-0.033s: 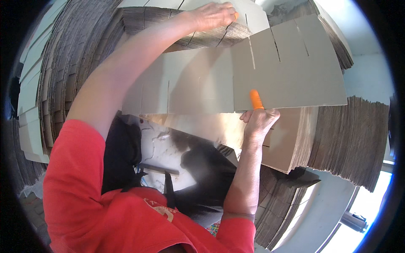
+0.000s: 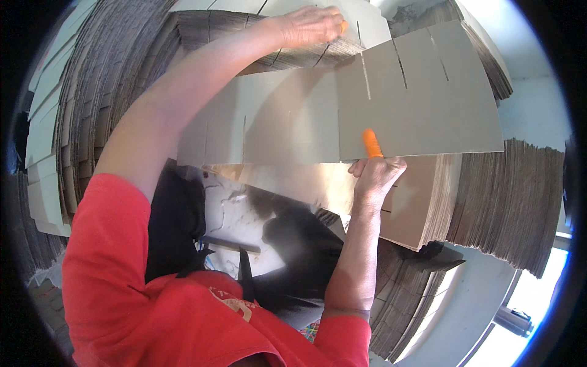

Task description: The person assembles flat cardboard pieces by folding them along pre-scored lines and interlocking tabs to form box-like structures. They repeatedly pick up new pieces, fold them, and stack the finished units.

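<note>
A wide grey cardboard sheet [image 2: 428, 116] with narrow slots and a fold line across its middle lies in front of me. My right hand [image 2: 379, 174] grips its near edge, the thumb in an orange finger cover [image 2: 372, 144] pressed on top and the other fingers curled beneath. Farther off, my left hand [image 2: 312, 27] reaches over the far side of the sheet, above a stack of slotted cardboard [image 2: 214, 27]. Its fingers are curled closed, with an orange cover showing at one fingertip. Whatever they may hold is hidden.
Tall cardboard stacks [image 2: 110, 92] rise on the left. More stacks [image 2: 507, 202] stand at the right, with slotted sheets [image 2: 413, 208] under the held one and another pile [image 2: 406, 306] lower down. A pale, stained surface [image 2: 226, 208] shows near my lap.
My left hand has shifted slightly to the right and toward me. The right hand and the cardboard sheet have hardly moved.
</note>
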`<state>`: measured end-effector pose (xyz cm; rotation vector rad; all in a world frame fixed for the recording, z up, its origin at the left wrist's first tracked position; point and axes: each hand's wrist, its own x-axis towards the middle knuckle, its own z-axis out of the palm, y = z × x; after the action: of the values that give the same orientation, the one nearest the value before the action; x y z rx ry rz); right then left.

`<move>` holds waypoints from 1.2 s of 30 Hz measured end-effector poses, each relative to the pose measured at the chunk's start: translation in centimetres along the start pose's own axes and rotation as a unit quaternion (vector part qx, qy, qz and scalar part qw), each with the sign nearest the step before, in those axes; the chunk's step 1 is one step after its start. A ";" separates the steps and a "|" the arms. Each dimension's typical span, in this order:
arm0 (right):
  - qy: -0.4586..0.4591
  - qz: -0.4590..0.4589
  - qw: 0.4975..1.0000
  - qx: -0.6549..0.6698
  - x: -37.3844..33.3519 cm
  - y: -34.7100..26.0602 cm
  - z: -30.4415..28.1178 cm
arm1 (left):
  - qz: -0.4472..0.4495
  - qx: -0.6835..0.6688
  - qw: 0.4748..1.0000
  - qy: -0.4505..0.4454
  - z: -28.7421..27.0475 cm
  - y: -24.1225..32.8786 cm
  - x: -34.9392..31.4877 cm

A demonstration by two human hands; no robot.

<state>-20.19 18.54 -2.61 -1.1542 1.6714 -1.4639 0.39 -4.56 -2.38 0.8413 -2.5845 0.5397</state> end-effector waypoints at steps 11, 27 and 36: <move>-0.017 0.022 0.999 0.034 0.2 0.7 -0.5 | 0.048 0.123 0.991 -0.005 -1.4 3.1 -0.9; -0.033 -0.106 0.991 -0.077 1.5 -1.4 -3.7 | 0.192 0.108 0.975 0.040 -3.3 11.0 -4.2; 0.003 -0.091 0.996 -0.015 0.1 -0.2 -1.9 | -0.045 -0.281 0.957 0.053 -4.6 18.4 -7.4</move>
<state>-21.85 19.22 -2.05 -1.3504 1.6313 -1.5589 -4.33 14.84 -6.19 0.6984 -2.3889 -0.1755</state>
